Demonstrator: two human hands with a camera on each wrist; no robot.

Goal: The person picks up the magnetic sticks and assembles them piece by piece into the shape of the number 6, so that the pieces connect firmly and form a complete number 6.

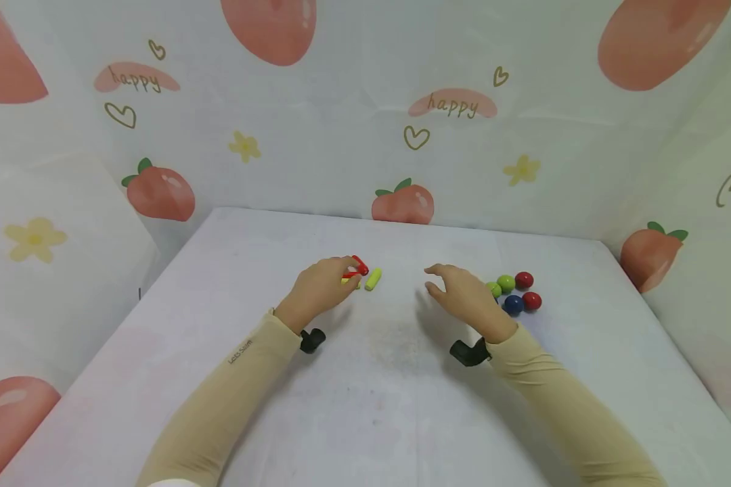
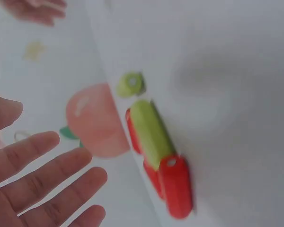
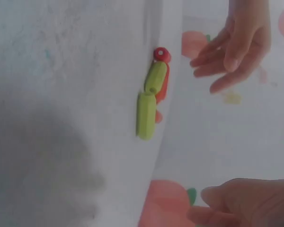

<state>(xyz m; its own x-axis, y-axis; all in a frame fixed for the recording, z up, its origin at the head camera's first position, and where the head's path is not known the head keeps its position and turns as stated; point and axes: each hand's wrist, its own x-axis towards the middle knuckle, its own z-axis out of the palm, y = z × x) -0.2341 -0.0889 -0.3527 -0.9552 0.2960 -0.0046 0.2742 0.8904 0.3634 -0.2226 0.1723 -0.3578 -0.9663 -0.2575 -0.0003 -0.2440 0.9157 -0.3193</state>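
Note:
My left hand hovers over a small cluster of long pieces, its fingers spread and holding nothing in the left wrist view. The cluster has red faceted pieces and yellow-green ones, with small holes in some ends. One yellow-green piece lies just right of the left fingertips; the left hand partly covers the others in the head view. My right hand is held above the table to the right, fingers loosely bent and nothing between them. It is left of a group of round balls.
The group at the right has red balls, green balls and a dark blue ball, partly hidden by the right hand. A white cloth covers the table. Behind it stands a printed backdrop with peaches.

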